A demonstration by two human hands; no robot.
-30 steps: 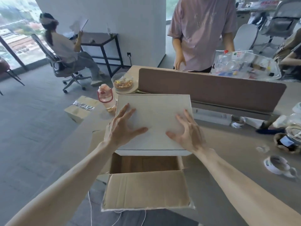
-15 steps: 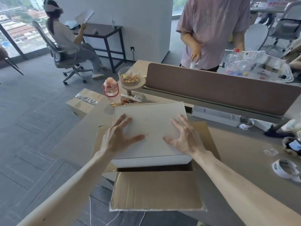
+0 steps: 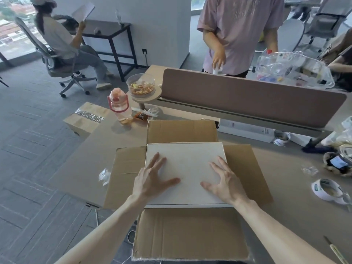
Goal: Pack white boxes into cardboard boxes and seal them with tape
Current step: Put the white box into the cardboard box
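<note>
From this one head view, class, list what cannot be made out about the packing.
1. Inside of the cardboard box: head view, hidden by the white box filling its opening; anything beneath is unseen.
2. White box's top under the left hand and right hand: covered by both.
3. Print on the tape roll: too small and blurred.
4. Thin stick-like item at lower right: cut off by the frame edge.

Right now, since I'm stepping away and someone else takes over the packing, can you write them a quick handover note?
Left hand and right hand: open, fingers spread, flat on the white box.
White box sits in the cardboard box, whose four flaps are spread out.
Tape roll lies on the table at right.
Done: white box loaded. Left: close flaps, tape shut.
</note>
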